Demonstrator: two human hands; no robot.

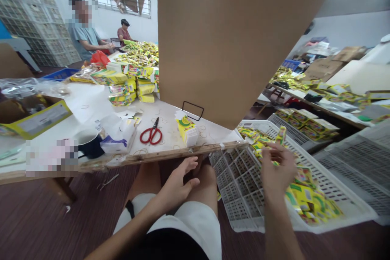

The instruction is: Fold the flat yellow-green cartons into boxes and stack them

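Observation:
My left hand hovers over my lap, just below the table edge, with its fingers apart and nothing in them. My right hand is above a white plastic basket at my right side. Its fingers are closed around a small yellow and green packet, whose top sticks up beyond them. More yellow packets lie loosely heaped in the basket. On the table in front of me stands a neat stack of flat yellow and white cartons. Red-handled scissors lie to its left.
A large cardboard sheet stands upright on the table. Left of it are piled yellow cartons, a dark mug and an open box. Two people sit or stand beyond the table. Another basket is at the right.

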